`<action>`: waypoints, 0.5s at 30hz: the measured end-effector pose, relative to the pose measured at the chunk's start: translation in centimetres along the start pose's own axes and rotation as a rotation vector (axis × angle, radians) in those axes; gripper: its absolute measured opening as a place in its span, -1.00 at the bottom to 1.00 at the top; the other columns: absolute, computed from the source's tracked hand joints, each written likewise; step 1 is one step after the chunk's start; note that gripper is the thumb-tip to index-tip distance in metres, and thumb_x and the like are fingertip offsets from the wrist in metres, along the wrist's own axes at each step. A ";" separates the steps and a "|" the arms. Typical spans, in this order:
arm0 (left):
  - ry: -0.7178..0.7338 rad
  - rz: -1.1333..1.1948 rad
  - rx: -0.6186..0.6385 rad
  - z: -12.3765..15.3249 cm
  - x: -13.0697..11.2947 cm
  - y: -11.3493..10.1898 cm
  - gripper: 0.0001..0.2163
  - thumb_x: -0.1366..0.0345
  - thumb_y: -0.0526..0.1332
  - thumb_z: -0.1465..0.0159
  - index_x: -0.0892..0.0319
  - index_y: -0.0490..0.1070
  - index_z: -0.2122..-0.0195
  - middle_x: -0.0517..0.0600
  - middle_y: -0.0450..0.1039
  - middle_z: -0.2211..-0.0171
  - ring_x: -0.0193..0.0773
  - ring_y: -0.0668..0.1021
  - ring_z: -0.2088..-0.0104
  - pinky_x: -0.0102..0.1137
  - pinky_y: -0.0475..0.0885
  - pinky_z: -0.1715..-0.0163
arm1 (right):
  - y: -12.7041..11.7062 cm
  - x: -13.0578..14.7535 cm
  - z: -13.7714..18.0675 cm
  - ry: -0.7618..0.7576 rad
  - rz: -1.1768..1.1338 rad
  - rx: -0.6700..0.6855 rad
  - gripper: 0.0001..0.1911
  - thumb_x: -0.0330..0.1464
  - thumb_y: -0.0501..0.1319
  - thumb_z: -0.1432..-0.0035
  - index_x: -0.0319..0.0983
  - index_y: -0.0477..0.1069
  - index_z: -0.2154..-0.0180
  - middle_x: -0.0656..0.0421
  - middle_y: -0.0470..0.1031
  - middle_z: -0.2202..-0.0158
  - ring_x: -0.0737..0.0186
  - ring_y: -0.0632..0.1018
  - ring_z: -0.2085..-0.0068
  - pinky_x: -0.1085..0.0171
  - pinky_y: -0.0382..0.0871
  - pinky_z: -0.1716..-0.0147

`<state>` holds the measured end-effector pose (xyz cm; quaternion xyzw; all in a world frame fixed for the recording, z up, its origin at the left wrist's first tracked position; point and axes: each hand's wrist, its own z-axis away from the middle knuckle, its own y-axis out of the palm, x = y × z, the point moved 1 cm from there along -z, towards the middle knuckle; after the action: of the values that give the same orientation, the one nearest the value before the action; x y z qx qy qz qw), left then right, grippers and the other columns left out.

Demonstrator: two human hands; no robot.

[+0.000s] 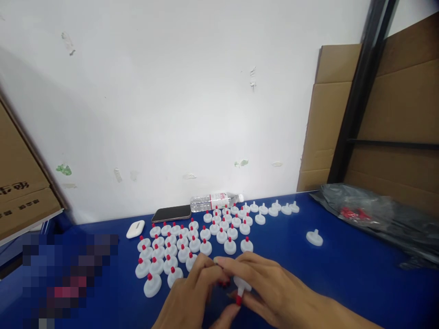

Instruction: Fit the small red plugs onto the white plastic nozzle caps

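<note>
My right hand (270, 288) pinches a white plastic cap (242, 284) by its spout, near the table's front edge. My left hand (192, 292) is curled right beside it, fingertips touching the same cap with a small red tip (224, 283) between them. Just beyond my hands stand several rows of white caps with red tips (192, 240) on the blue table (343, 269). A few white caps without red tips (274, 210) stand farther back, and a single one (314, 237) sits apart on the right.
A water bottle (216, 201) lies against the wall beside a phone (171, 213) and a white earbud case (135, 229). A black plastic bag with red tips (373, 214) lies at the right. Cardboard boxes (394, 114) stand on both sides.
</note>
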<state>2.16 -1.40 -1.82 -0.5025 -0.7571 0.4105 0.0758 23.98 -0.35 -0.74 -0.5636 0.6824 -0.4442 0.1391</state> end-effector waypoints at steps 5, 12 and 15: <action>-0.093 0.216 0.007 0.4 0.3 0.2 -0.53 0.25 0.35 -0.27 0.05 0.13 -0.09 -0.07 0.35 0.27 -0.31 0.49 0.46 -0.44 0.50 0.51 | 0.6 -0.1 0.3 -0.079 0.027 0.004 -0.25 -0.51 0.13 -0.36 -0.08 -0.18 -0.42 0.13 0.57 0.03 0.29 0.58 0.00 0.36 0.51 0.06; -0.113 0.384 0.182 1.2 1.3 1.9 -0.42 0.35 0.30 -0.29 -0.04 0.07 -0.27 0.02 0.57 0.09 -0.28 0.66 0.35 -0.48 0.61 0.40 | 0.0 2.0 -0.1 -0.261 0.110 -0.008 -0.54 -0.40 0.05 -0.48 -0.15 0.12 -0.34 0.18 0.61 0.00 0.33 0.56 -0.06 0.32 0.37 -0.17; -0.160 0.454 0.259 1.2 1.2 2.0 -0.36 0.49 0.28 -0.24 -0.03 0.08 -0.28 0.00 0.62 0.14 -0.22 0.69 0.25 -0.43 0.62 0.25 | -0.1 2.4 -0.4 -0.227 0.139 0.040 -0.55 -0.48 0.05 -0.46 -0.09 0.24 -0.30 0.19 0.62 0.00 0.38 0.56 -0.07 0.33 0.32 -0.20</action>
<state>2.34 -0.78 -4.30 -0.6116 -0.5698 0.5486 -0.0146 23.00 -2.32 0.27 -0.5589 0.6905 -0.3804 0.2571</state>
